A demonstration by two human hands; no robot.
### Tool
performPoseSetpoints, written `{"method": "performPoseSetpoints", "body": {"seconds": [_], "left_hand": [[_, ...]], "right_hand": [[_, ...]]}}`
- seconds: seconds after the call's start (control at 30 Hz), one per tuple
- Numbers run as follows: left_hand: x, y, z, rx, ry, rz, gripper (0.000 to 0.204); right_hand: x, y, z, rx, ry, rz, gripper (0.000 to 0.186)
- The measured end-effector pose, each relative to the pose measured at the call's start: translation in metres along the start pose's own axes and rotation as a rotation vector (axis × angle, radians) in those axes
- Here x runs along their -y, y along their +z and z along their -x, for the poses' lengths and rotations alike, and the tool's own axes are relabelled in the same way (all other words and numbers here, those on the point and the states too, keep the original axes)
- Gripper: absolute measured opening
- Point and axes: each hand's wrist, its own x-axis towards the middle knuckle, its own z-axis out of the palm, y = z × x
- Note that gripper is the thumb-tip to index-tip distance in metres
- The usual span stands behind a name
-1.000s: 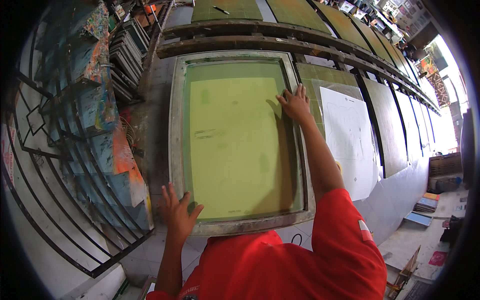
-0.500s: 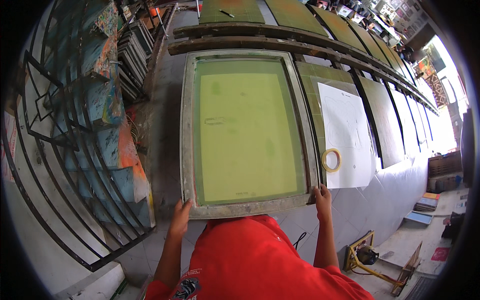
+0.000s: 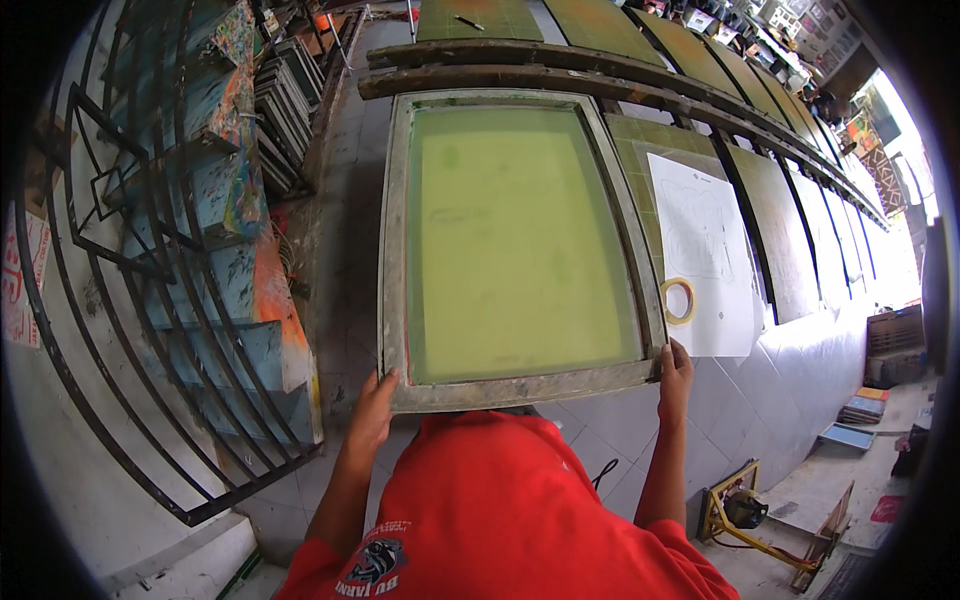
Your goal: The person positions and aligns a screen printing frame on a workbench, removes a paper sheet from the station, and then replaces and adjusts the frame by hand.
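Note:
A large screen-printing frame [image 3: 520, 392] with worn grey bars spans the middle of the view, its yellow-green mesh [image 3: 525, 240] facing up. My left hand [image 3: 373, 408] grips the near left corner, thumb on top. At the near right corner my right hand [image 3: 676, 368] is closed round the side bar. The fingers under the frame are partly hidden. A yellowish surface shows hazily through the mesh. Just right of the frame lies a white sheet [image 3: 705, 240] with a faint outline drawing, and a roll of tape [image 3: 679, 300] rests on its near left part.
Dark rails [image 3: 600, 80] run along beyond the frame, with green printing boards [image 3: 600, 30] in rows past them. Black metal bars [image 3: 190, 400] stand at the left before paint-stained blue steps [image 3: 210, 300]. Several stacked frames [image 3: 285, 110] lean behind. Grey floor tiles [image 3: 720, 420] show at right.
In the view, the frame and both hands sit slightly higher and farther right, as do the surroundings. Marks seen through the mesh look fainter. Both hands keep their hold.

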Motion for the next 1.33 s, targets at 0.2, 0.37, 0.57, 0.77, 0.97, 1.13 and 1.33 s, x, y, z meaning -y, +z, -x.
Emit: {"method": "performPoseSetpoints", "body": {"seconds": [0.2, 0.37, 0.57, 0.77, 0.97, 1.13, 1.33], "left_hand": [[-0.041, 0.02, 0.025, 0.038, 0.041, 0.085, 0.047], [-0.108, 0.054, 0.057, 0.176, 0.401, -0.132, 0.053], [-0.2, 0.092, 0.072, 0.376, 0.229, 0.068, 0.049], [-0.299, 0.119, 0.063, 0.493, 0.383, -0.048, 0.047], [-0.355, 0.128, 0.054, 0.405, 0.721, -0.256, 0.072], [-0.271, 0.064, 0.055, 0.148, 0.794, 0.113, 0.071], [-0.03, -0.06, 0.087, -0.279, 0.567, 0.32, 0.06]], "right_hand": [[0.064, 0.0, 0.037, -0.192, -0.706, 0.59, 0.053], [0.162, 0.031, 0.076, 0.268, -1.061, 0.984, 0.061], [0.225, 0.036, 0.032, 0.223, -1.389, 1.063, 0.047], [0.307, 0.047, -0.027, 0.034, -1.46, 1.018, 0.034], [0.423, 0.06, -0.083, 0.086, -1.426, 0.883, 0.034], [0.496, 0.06, -0.131, 0.105, -1.344, 0.986, 0.055], [0.58, 0.046, -0.107, -0.047, -1.433, 1.188, 0.08]]}}
